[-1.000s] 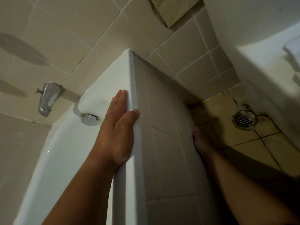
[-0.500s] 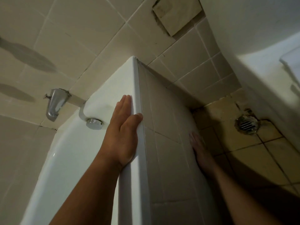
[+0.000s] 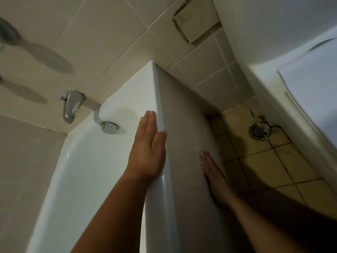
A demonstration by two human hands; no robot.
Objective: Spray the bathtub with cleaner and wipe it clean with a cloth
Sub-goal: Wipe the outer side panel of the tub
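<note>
The white bathtub (image 3: pixel 102 161) runs from the lower left up to the tiled wall. My left hand (image 3: pixel 148 148) lies flat on its rim with straight fingers, the thumb over the outer edge. Low on the tub's tiled outer side panel (image 3: pixel 184 143), my right hand (image 3: pixel 212 170) rests with straight fingers near the floor. Neither hand holds anything. No spray bottle or cloth is in view.
A metal spout (image 3: pixel 71 106) sticks out of the wall above the tub's end, with a round chrome overflow cap (image 3: pixel 109 127) below it. A floor drain (image 3: pixel 259 131) sits in the yellowish tiled floor at right. A white fixture (image 3: pixel 310 92) fills the right edge.
My right hand has slid back along the side panel toward me. The left hand stays flat on the rim. The view has shifted slightly.
</note>
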